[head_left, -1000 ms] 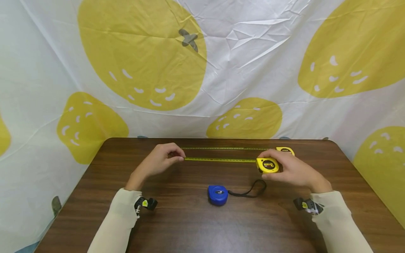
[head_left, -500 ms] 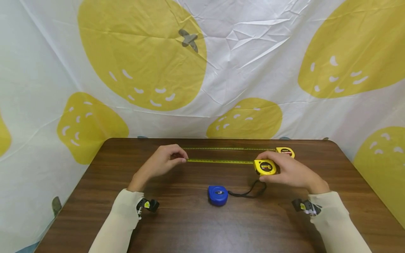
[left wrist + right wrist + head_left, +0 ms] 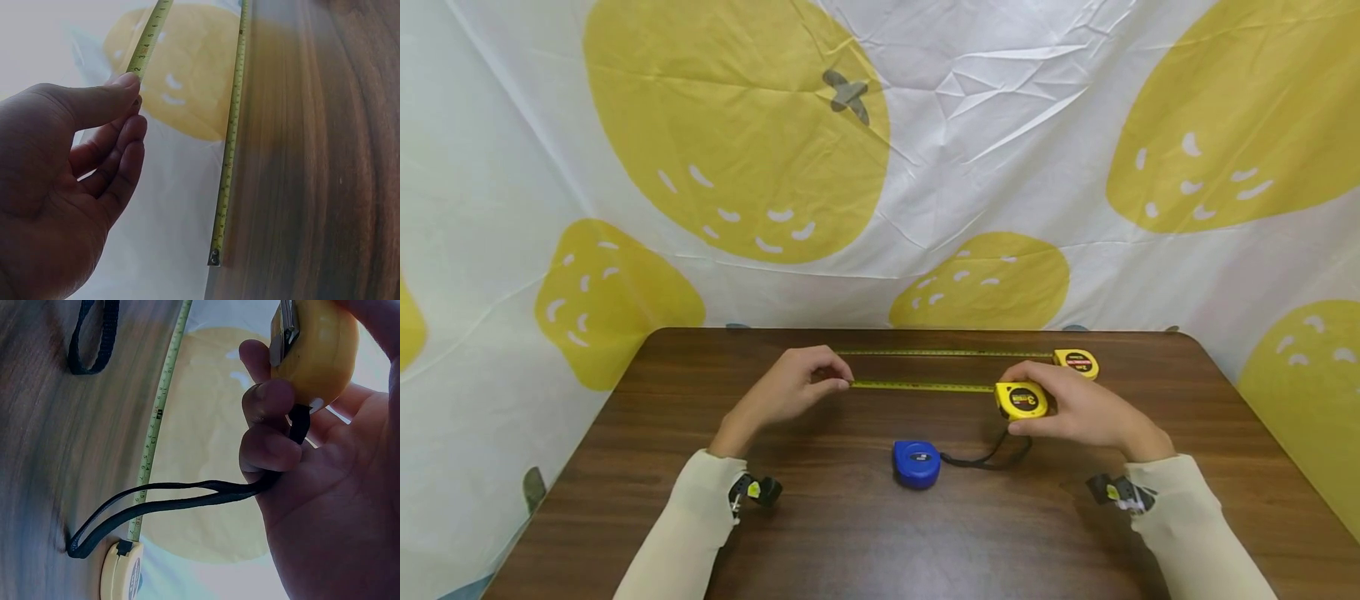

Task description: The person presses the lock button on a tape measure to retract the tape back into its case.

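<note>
My right hand (image 3: 1078, 404) grips a yellow tape measure (image 3: 1022, 401), its body between thumb and fingers; a black wrist strap (image 3: 169, 494) hangs from it in the right wrist view. From its mouth a yellow blade (image 3: 921, 386) runs straight to my left hand (image 3: 793, 385). Thumb and fingertips of that hand pinch the blade's end, which they hide; the low numbers show just past the thumb in the left wrist view. Behind them lies a second yellow tape measure (image 3: 1077, 363) on the table, its blade (image 3: 940, 352) drawn out leftward, the end hook (image 3: 214, 257) uncovered.
A blue tape measure (image 3: 916, 464) with a black strap (image 3: 985, 461) lies nearer me on the brown wooden table (image 3: 850, 533). A white curtain (image 3: 940, 167) with yellow fruit prints hangs right behind the table's far edge.
Both hands have come closer together and slightly nearer me. The blade between them is shorter, as the held tape measure moved left and the left hand moved right.
</note>
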`<state>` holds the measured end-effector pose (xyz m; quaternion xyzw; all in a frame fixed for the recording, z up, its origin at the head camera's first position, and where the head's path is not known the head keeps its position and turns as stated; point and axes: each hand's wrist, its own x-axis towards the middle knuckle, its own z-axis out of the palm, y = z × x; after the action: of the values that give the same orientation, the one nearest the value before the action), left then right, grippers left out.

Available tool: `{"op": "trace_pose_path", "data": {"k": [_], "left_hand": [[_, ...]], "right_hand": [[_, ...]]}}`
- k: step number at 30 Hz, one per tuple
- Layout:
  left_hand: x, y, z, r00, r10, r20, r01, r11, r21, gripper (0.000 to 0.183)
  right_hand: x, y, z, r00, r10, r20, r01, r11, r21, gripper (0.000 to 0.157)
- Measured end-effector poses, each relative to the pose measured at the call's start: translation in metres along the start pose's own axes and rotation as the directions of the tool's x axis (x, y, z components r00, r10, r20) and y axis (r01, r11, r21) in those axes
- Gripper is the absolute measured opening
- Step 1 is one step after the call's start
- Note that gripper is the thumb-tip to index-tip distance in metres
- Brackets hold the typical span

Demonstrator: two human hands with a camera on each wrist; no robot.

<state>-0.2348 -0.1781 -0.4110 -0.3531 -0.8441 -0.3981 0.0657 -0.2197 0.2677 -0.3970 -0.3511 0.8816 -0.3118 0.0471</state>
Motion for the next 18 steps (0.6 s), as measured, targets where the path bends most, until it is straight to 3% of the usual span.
{"op": "trace_pose_path", "data": {"k": [18], "left_hand": [[0.0042,0.0024,0.0085,0.999,0.035,0.015,-0.035,0.999,0.035,0.008]], "right_hand": [[0.0041,-0.0050,0.0053,0.999,-0.035,0.001,0.035,0.999,-0.033,0.047]]}}
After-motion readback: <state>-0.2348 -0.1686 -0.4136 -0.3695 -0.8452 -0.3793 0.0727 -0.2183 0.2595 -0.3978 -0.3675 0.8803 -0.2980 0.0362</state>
